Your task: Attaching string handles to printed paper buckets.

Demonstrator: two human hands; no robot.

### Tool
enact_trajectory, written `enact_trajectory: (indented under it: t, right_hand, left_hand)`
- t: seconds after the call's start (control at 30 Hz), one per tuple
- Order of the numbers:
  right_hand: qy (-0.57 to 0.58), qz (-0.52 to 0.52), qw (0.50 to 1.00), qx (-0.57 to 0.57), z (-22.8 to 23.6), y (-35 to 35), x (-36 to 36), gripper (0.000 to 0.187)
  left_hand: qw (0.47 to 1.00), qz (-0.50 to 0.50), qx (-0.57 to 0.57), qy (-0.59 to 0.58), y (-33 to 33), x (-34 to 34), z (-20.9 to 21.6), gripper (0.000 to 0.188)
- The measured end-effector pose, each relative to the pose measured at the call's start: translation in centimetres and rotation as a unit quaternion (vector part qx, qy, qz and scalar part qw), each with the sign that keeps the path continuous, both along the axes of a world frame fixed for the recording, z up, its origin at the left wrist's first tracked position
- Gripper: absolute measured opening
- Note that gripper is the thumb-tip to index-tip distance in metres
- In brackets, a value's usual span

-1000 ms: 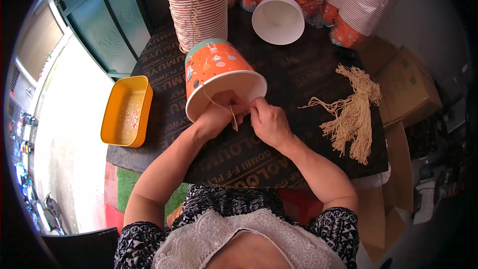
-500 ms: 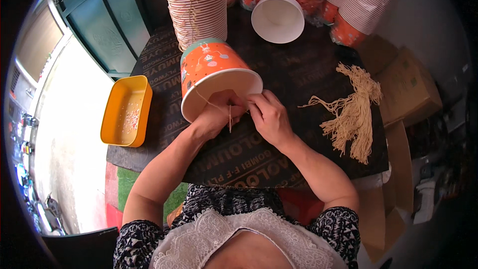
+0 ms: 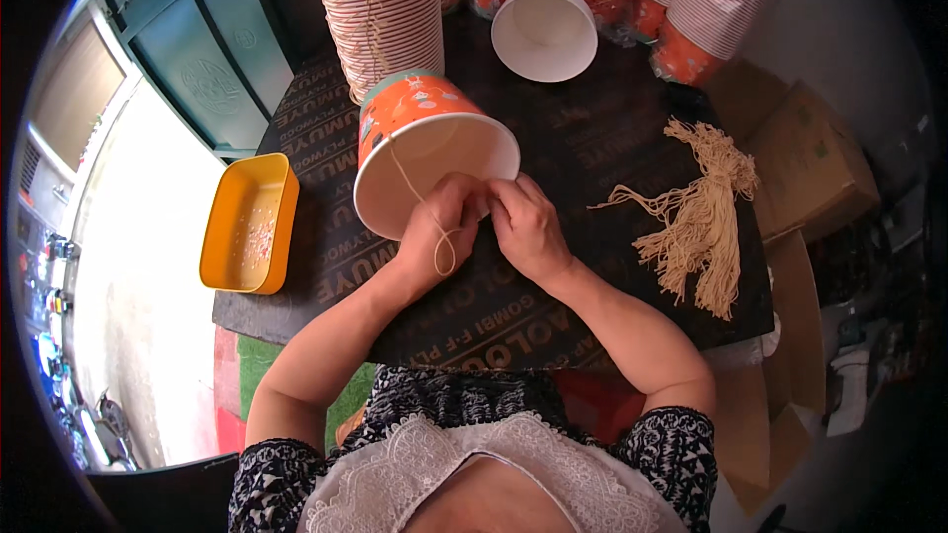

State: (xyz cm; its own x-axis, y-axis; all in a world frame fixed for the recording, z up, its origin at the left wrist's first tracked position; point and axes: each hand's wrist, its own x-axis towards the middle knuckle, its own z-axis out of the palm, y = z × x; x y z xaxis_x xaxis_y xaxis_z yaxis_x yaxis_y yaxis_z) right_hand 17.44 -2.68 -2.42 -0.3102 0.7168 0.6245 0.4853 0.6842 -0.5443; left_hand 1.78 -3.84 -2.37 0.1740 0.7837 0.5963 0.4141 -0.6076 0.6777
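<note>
An orange printed paper bucket (image 3: 415,104) lies tilted on its side, its white open mouth toward me. From a spot at its rim's upper left, a thin beige cord (image 3: 406,174) runs across the mouth and loops over my left hand (image 3: 442,222). That hand is closed at the mouth's lower edge, with the cord in its fingers. Beside it, my right hand (image 3: 529,230) pinches at the lower right of the rim, its fingertips meeting the left ones. What lies between the fingertips is hidden.
A tall stack of paper buckets (image 3: 383,25) with cords stands behind. Another white-lined bucket (image 3: 545,32) lies near wrapped stacks (image 3: 726,0). A bundle of beige cords (image 3: 706,222) rests at right, a yellow tray (image 3: 286,227) with small bits at left. Cardboard boxes (image 3: 815,158) stand beyond the table.
The bucket has tipped so more of its inside shows. My left hand has come partly out of the mouth, and the cord now hangs in a loop over it. Both hands stay together.
</note>
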Motion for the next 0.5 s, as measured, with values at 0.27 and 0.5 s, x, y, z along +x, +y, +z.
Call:
enact_trajectory:
  t: [0.27,0.5]
  right_hand:
    - [0.022,-0.023,0.999,0.028,0.1,-0.2,0.0,0.024]
    - [-0.011,-0.017,1.000,-0.007,-0.7,0.1,0.6,0.028]
  left_hand:
    - [0.984,0.074,0.008,0.164,-1.1,0.1,1.0,0.017]
    - [0.976,0.069,0.014,0.205,-0.6,-0.2,0.3,0.013]
